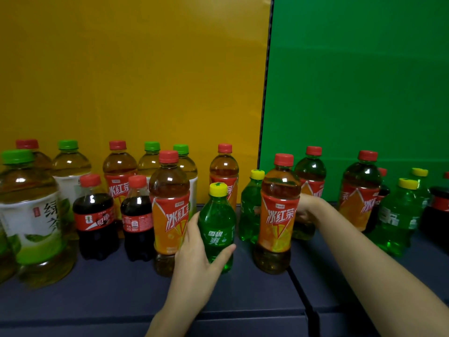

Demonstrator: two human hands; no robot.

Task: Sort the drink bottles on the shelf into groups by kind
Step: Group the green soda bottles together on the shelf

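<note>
Nearest you, your left grip (194,254) is clamped round the lower body of the small green soda bottle (217,227). It stands at the front of the shelf (121,295), between the left tea bottle (170,215) and the right tea bottle (277,215). It looks full, so expect some weight. The thin plastic should give if squeezed, and the label may be slippery, so hold it low and firmly. Your right grip (306,210) sits half hidden behind the right tea bottle, so I cannot tell whether it holds anything.
</note>
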